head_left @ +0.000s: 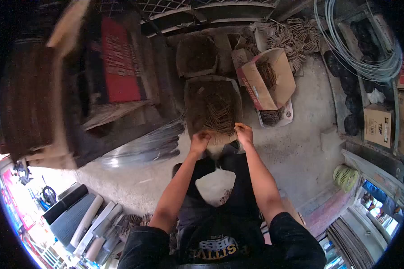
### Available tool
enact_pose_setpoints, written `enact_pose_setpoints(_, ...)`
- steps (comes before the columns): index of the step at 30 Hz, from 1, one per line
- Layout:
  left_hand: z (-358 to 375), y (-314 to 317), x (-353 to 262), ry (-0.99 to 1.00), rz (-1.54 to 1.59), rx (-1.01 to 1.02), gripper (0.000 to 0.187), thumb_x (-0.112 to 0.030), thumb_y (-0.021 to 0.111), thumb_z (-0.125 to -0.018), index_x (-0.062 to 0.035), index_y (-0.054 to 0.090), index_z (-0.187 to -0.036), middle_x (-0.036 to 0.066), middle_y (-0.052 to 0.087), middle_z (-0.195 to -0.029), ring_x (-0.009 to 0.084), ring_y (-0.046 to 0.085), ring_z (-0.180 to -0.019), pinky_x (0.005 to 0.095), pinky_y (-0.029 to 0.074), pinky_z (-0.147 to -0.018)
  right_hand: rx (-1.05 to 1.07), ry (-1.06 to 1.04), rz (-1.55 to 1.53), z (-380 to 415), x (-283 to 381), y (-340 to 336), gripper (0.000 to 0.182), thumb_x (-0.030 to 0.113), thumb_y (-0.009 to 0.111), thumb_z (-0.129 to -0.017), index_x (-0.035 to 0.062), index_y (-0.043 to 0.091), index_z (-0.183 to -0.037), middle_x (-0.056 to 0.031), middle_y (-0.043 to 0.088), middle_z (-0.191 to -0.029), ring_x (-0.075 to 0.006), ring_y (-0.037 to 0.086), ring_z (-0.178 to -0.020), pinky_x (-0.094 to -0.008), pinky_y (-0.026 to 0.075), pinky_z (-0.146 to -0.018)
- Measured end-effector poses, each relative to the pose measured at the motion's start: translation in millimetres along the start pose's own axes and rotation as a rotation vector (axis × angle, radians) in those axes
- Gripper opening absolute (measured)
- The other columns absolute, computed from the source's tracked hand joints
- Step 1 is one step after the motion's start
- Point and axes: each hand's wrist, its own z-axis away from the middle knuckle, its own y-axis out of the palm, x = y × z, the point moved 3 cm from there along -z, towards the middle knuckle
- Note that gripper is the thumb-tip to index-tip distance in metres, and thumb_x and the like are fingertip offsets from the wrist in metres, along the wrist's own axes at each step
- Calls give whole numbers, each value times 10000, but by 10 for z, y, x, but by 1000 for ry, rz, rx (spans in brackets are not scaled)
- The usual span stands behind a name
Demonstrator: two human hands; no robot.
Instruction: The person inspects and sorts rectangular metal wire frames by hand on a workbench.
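Note:
An open cardboard box (pixel 191 101) stands on the floor in front of me, with a heap of thin, rusty-looking bent metal pieces (pixel 218 112) inside. My left hand (pixel 200 141) is closed at the box's near left corner, its fingers curled over the edge. At the near right corner, my right hand (pixel 243 133) is closed with thumb and fingers pinched on the rim. The near flap (pixel 219 140) lies between the two hands. Parts of the fingertips are dark and hard to make out.
Behind it sits another dark-filled box (pixel 197 56). To the right, a tilted carton (pixel 271 78) holds more metal pieces, with bundles (pixel 300 38) piled beyond. Dark sheet strips (pixel 148 145) lie left, beside a wooden bench (pixel 121 130). Wire coils (pixel 377 67) hang at the right.

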Motion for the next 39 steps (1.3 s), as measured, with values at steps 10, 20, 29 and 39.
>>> enact_pose_setpoints(10, -2223, 780, 1056, -57, -442, -135, 323, -325, 758, -997, -7, 791, -949, 161, 778, -985, 320, 759, -983, 501, 608, -943, -159, -352, 575, -2566, -721, 736, 278, 173, 633, -1033, -21, 724, -1210, -219, 730, -1140, -379, 699, -1092, -479, 609, -897)
enact_pose_setpoints(20, -2537, 842, 1043, -310, -423, -300, 433, -390, 872, -880, 19, 753, -959, 228, 771, -1111, 401, 748, -1072, 536, 624, -908, 60, -330, 1056, -2793, -364, 967, 338, 220, 659, -1019, -30, 701, -1244, -313, 696, -1292, -492, 685, -1199, -528, 600, -964)
enact_pose_setpoints(29, -2785, 877, 1305, -430, -121, -283, 503, -330, 914, -854, 29, 692, -1127, 174, 733, -1055, 286, 706, -968, 479, 574, -868, -51, -279, 1120, -3088, -649, 1015, 311, 160, 655, -1011, -25, 698, -1258, -313, 706, -1268, -486, 705, -1171, -532, 609, -980)
enact_pose_setpoints(39, -2615, 865, 1137, -287, 170, -366, 350, -267, 876, -876, 26, 722, -989, 150, 763, -947, 270, 699, -867, 493, 560, -843, -207, -315, 897, -2318, -170, 778, 268, 181, 768, -902, -10, 767, -1090, -259, 754, -1186, -458, 735, -1099, -511, 620, -859)
